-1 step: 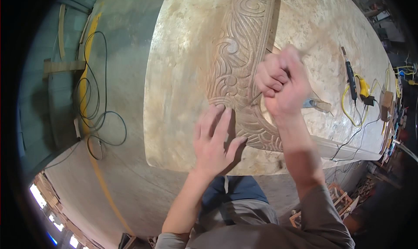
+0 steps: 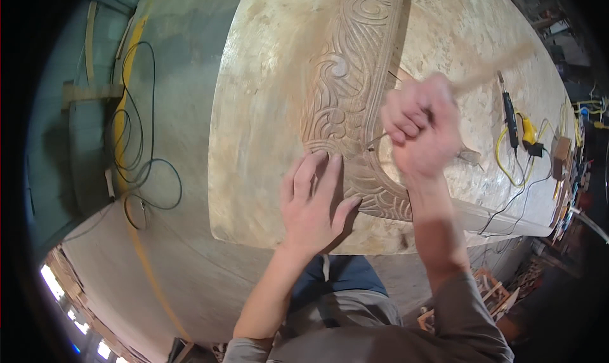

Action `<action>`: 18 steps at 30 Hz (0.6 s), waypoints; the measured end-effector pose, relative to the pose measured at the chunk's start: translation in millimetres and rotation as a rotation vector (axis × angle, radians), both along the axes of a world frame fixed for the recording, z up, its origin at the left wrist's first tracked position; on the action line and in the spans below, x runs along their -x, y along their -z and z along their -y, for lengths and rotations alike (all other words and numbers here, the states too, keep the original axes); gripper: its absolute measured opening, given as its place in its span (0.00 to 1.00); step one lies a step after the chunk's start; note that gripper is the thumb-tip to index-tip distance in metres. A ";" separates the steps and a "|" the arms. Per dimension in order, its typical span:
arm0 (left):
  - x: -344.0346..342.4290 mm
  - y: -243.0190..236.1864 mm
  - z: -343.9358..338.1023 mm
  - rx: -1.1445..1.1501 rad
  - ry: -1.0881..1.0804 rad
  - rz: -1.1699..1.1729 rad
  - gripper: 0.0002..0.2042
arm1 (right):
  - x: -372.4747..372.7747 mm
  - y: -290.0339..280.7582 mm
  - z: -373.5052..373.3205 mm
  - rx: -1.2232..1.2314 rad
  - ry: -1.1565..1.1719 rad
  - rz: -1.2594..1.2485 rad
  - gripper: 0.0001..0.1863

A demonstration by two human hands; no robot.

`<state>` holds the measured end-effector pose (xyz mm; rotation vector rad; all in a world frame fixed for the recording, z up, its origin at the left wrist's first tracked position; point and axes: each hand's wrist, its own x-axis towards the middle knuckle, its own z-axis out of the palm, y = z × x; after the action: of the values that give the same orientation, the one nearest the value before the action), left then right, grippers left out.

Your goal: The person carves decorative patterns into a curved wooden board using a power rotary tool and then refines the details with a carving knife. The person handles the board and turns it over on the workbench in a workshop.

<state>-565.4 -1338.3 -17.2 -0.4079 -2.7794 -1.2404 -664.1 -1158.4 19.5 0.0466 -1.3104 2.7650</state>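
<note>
A long brown wooden panel, carved with scrolls and leaf-like ridges, lies on the pale worn tabletop. Fingers outstretched, my left hand rests across the panel's left edge near its curved lower end. My right hand is closed in a fist around a carving tool, raised just right of the carving. Its wooden handle sticks out to the upper right, smeared by motion. From under the fist a thin metal shaft slants down to the panel; most of the grip is hidden by my fingers.
Partly behind my right wrist lies a wooden-handled tool. Farther right are a black pen-shaped corded tool, a yellow corded item and a brown block. A dark cable lies looped on the floor at left.
My right hand has shifted slightly right, and the tool's handle shows more plainly. My left hand stays on the panel.
</note>
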 end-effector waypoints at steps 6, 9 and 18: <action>-12.2 -0.8 6.0 0.036 0.083 -0.094 0.22 | -68.3 -18.8 -34.3 -1.087 0.373 -0.416 0.16; -27.3 1.4 1.3 -0.087 -0.002 -0.175 0.24 | -109.5 -34.9 -33.2 -0.989 0.260 -0.011 0.13; -35.8 -26.6 -44.4 -0.466 -0.072 -0.118 0.31 | -126.4 -50.9 -29.3 -0.839 -0.161 0.245 0.08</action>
<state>-529.6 -1293.8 9.5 -0.3254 -2.2852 -1.7166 -537.8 -1129.1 70.3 -0.1450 -2.5238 2.1566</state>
